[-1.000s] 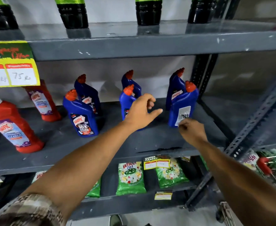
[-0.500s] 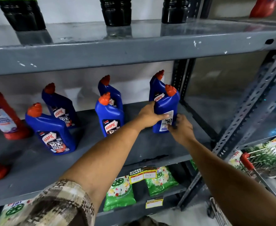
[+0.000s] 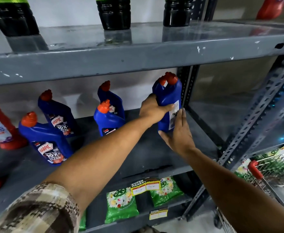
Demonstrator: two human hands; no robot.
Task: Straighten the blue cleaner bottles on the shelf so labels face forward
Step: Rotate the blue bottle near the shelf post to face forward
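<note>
Blue plastic fills both hands at the right end of the grey shelf [image 3: 154, 158]: the rightmost blue bottle [image 3: 167, 96] stands close to the upright post at the shelf's right edge, its white back label turned toward the aisle, which is presumably why it is being handled; the left hand [image 3: 152, 109] is wrapped around its waist, fingers closed across the front face, a hold that suits twisting the body about its own axis; the right hand [image 3: 178, 133] lies flat against the lower right side with the thumb under the base corner, fingers extended rather than curled, more a steadying palm than a clasp; a second orange cap shows directly behind the first, so another bottle seems to stand behind it, though its body is hidden. Toward the middle of the shelf a pair of blue bottles [image 3: 108, 118] stands one behind the other; nearer the left end two more [image 3: 50, 142] show their brand labels forward already, so the remaining work looks concentrated on the right.
</note>
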